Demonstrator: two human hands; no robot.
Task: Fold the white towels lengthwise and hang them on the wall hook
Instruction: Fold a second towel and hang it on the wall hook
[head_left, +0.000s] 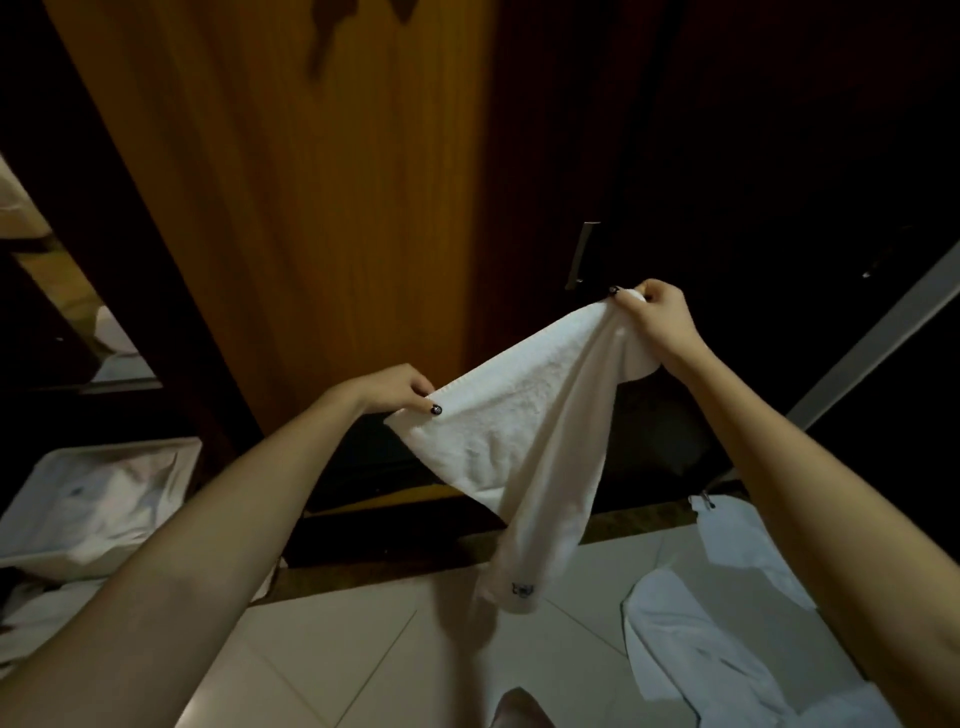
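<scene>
I hold a white towel (519, 415) stretched in the air in front of a wooden door. My left hand (397, 389) pinches its lower left corner. My right hand (657, 314) grips the upper right end, bunched in the fingers. The towel's long tail hangs down toward the tiled floor, with a small dark mark near its bottom end. No wall hook shows in this view.
A wooden door panel (311, 208) stands ahead, beside a dark cabinet with a metal handle (582, 254). A white bin (98, 499) holding white cloth sits at the left. More white towels (691, 639) lie on the floor tiles at the right.
</scene>
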